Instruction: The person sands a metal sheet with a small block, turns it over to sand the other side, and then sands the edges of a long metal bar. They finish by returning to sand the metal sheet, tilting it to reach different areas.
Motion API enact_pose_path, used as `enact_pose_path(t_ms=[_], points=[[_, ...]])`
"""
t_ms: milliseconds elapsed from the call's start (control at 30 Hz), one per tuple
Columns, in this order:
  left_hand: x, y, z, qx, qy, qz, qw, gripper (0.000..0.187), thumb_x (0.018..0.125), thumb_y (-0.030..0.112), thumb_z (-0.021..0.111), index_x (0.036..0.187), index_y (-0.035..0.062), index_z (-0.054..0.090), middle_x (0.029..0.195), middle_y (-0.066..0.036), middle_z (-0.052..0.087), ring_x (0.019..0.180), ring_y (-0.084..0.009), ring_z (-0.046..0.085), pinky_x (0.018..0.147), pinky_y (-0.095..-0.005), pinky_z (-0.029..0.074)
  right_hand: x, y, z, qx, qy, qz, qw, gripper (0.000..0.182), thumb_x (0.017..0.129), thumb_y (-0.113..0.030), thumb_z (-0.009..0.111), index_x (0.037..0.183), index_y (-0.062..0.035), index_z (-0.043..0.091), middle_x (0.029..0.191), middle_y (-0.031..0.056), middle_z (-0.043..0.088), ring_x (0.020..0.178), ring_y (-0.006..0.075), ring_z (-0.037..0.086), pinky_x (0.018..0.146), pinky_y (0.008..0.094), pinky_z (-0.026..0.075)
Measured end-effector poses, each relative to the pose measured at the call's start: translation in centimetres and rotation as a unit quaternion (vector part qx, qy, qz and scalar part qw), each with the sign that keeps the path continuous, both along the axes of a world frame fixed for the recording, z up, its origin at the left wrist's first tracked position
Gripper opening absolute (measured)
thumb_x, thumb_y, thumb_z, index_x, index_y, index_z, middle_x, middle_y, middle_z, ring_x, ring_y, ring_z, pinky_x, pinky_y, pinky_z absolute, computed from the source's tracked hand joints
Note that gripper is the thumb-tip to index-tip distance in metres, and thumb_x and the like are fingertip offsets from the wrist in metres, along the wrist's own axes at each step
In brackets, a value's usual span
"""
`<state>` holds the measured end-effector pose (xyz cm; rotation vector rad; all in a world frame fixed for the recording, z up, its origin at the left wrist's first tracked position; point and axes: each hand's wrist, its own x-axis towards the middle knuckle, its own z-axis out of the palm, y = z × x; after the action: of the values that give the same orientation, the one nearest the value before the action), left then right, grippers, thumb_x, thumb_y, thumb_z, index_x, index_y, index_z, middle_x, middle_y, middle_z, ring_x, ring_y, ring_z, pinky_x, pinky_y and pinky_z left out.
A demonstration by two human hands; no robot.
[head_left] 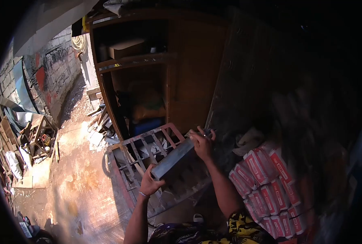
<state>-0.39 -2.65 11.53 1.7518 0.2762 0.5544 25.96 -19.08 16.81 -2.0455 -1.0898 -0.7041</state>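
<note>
A long grey rectangular bar [175, 157], smooth and apparently metal, is held at a slant in front of me. My left hand [149, 184] grips its lower end, the thumb along the near side. At the upper end is my right hand [202, 145], its fingers bent around the bar. Something small and dark shows by the right fingertips, too small to name. Below the bar stands a worn slatted frame [131, 163] with flaking reddish and grey paint. My arms and the bar hide part of it.
Behind the frame stands a wooden cabinet [195, 73] with open shelves holding a cardboard box [126, 48]. Stacked red-and-white packs [270, 189] are at my right. Scrap wood [30, 140] lies along the block wall [61, 61] on the left. The right side is dark.
</note>
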Motion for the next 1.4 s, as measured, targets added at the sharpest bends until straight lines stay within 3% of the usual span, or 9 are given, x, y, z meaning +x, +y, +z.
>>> enact_pose_path(t_ms=[67,167,300,400,567,900,967,1000,1400], points=[[0.4,0.1,-0.3,-0.003,-0.007,0.008,1.000,0.056,0.066,0.013,0.083,0.115,0.0025,0.058,0.101,-0.006,0.062,0.096,-0.0155,0.058,0.090,-0.0317,0.050,6.3,-2.8,2.1,-0.053,0.089,-0.175,0.979,0.031,0.106,-0.027,0.055,0.120,-0.0126,0.078,0.119,0.0101,0.077,0.128,0.0307,0.065,0.119,0.0555,0.028],[0.4,0.8,-0.8,0.010,-0.021,0.031,0.999,0.056,0.065,0.011,0.079,0.116,0.0020,0.057,0.100,-0.005,0.061,0.097,-0.0159,0.057,0.090,-0.0312,0.049,13.7,-7.8,1.8,0.209,0.226,-0.158,0.938,0.040,0.106,-0.038,0.056,0.123,-0.0078,0.076,0.115,0.0150,0.076,0.114,0.0344,0.069,0.101,0.0465,0.048],[0.8,0.9,-1.9,-0.001,-0.031,0.027,0.999,0.055,0.066,0.008,0.078,0.117,0.0029,0.058,0.100,-0.003,0.062,0.097,-0.0139,0.057,0.092,-0.0283,0.048,14.3,-12.1,-1.6,0.409,0.332,-0.185,0.830,0.043,0.106,-0.047,0.055,0.124,-0.0121,0.073,0.111,0.0133,0.076,0.100,0.0308,0.074,0.080,0.0418,0.051],[0.8,0.7,-0.6,-0.025,-0.040,0.022,0.999,0.049,0.069,0.005,0.077,0.115,0.0030,0.058,0.102,-0.001,0.063,0.098,-0.0120,0.059,0.092,-0.0277,0.048,7.5,-12.7,-1.9,0.606,0.492,-0.043,0.624,0.043,0.105,-0.048,0.060,0.135,-0.0168,0.065,0.114,0.0059,0.074,0.099,0.0282,0.074,0.076,0.0400,0.050],[1.4,-0.7,0.4,-0.067,-0.057,0.030,0.996,0.045,0.073,0.003,0.078,0.115,0.0028,0.061,0.105,-0.002,0.067,0.100,-0.0116,0.063,0.093,-0.0287,0.051,4.1,-12.3,-9.6,0.596,0.573,0.158,0.540,0.037,0.104,-0.044,0.066,0.130,-0.0180,0.062,0.118,0.0033,0.072,0.097,0.0262,0.074,0.068,0.0355,0.051],[0.9,-9.2,-1.2,-0.045,-0.019,0.181,0.982,0.051,0.073,0.011,0.083,0.119,-0.0028,0.067,0.109,-0.007,0.074,0.099,-0.0157,0.069,0.090,-0.0316,0.054,-2.5,-8.7,-0.2,0.402,0.380,0.152,0.819,0.024,0.104,-0.023,0.068,0.117,-0.0038,0.074,0.134,0.0075,0.074,0.103,0.0094,0.068,0.080,0.0221,0.050],[0.6,-10.5,-0.2,-0.025,0.023,0.196,0.980,0.050,0.073,0.015,0.086,0.116,-0.0023,0.069,0.104,-0.008,0.075,0.096,-0.0161,0.071,0.087,-0.0334,0.056,-4.5,-6.9,-0.9,0.353,0.368,0.224,0.831,0.020,0.103,-0.014,0.067,0.117,-0.0014,0.074,0.136,0.0056,0.072,0.103,0.0101,0.063,0.098,0.0287,0.049],[0.6,-10.8,0.1,-0.020,0.025,0.172,0.985,0.050,0.073,0.015,0.086,0.117,-0.0021,0.069,0.104,-0.008,0.075,0.095,-0.0162,0.071,0.087,-0.0336,0.057,-6.9,-7.2,1.5,0.240,0.238,0.176,0.925,0.021,0.102,-0.013,0.068,0.119,-0.0023,0.075,0.136,0.0055,0.072,0.111,0.0154,0.062,0.101,0.0319,0.047],[1.5,-14.4,0.7,-0.004,-0.001,0.101,0.995,0.048,0.071,0.017,0.090,0.111,0.0001,0.069,0.096,-0.013,0.077,0.091,-0.0163,0.073,0.084,-0.0339,0.057,-10.5,-9.0,0.7,-0.068,0.045,0.286,0.955,0.029,0.100,-0.030,0.069,0.127,-0.0249,0.078,0.143,-0.0065,0.069,0.143,0.0184,0.052,0.112,0.0511,0.025]])
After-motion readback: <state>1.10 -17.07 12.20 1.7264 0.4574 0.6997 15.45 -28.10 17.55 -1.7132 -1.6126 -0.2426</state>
